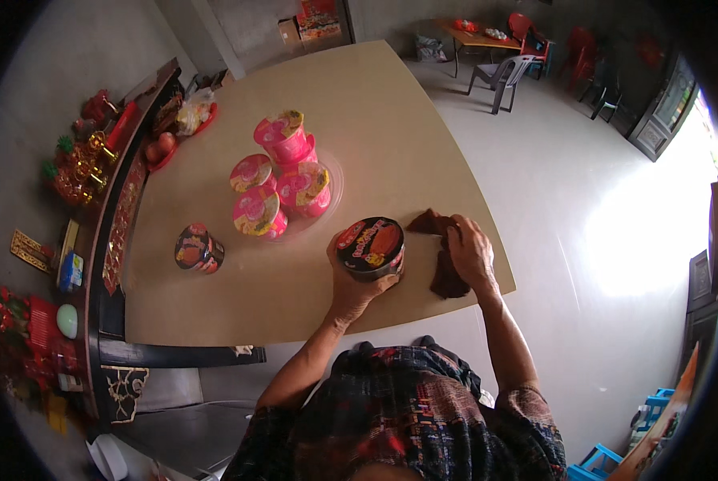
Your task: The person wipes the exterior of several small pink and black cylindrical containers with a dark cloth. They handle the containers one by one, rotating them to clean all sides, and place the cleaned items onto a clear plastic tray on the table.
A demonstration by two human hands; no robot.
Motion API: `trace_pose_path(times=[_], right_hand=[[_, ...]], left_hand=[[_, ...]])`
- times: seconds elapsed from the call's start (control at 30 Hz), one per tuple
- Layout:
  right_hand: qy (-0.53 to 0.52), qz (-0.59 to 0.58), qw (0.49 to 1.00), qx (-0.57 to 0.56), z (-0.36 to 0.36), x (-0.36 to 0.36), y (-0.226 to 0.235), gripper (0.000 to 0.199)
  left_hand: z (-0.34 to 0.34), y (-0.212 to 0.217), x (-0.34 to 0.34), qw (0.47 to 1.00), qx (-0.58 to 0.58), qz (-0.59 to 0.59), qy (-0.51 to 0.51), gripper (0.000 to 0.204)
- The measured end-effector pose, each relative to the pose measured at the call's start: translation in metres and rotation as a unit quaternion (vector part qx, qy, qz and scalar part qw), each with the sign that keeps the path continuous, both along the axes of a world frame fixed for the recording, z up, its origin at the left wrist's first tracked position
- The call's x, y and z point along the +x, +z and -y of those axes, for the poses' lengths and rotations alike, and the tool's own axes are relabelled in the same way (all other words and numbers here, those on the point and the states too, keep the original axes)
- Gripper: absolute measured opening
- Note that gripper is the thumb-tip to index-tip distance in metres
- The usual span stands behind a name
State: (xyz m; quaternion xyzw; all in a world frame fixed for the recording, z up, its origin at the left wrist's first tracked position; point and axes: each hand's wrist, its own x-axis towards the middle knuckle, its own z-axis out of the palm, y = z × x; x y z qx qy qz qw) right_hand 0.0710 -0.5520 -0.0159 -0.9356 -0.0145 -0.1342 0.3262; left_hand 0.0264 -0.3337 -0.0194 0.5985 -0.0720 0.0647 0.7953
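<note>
My left hand (pixel 351 289) is wrapped round a black instant noodle cup (pixel 370 247) with a red and black lid, near the front edge of the table. To its right, my right hand (pixel 473 250) rests on a dark brown cloth (pixel 449 276), its fingers bent over the fabric. Part of the cloth is hidden under that hand. A second black noodle cup (pixel 199 248) stands by itself on the left. Beyond, several pink noodle cups (pixel 258 210) are grouped on a clear round plate (pixel 336 188), one of them stacked on top.
The beige table (pixel 351 96) has its right edge just past my right hand. Along its left side runs a dark carved altar (pixel 122 216) with red and gold ornaments. A red plate (pixel 165 163) of fruit lies at the far left. A grey chair (pixel 503 78) stands farther off.
</note>
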Motion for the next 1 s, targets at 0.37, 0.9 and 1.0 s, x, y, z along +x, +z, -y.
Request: trace_pose_path(times=[0.37, 0.9, 1.0], right_hand=[[0.152, 0.144, 0.931, 0.299, -0.076, -0.038, 0.043, 0.043], [0.234, -0.102, 0.941, 0.224, -0.044, -0.052, 0.022, 0.027], [0.149, -0.029, 0.937, 0.315, -0.053, -0.063, 0.031, 0.037]], left_hand=[[0.007, 0.010, -0.013, 0.984, -0.149, -0.080, -0.055, 0.087], [-0.026, -0.023, -0.002, 0.952, -0.268, -0.101, -0.104, 0.067], [-0.008, 0.001, -0.007, 0.958, -0.265, -0.079, -0.072, 0.075]])
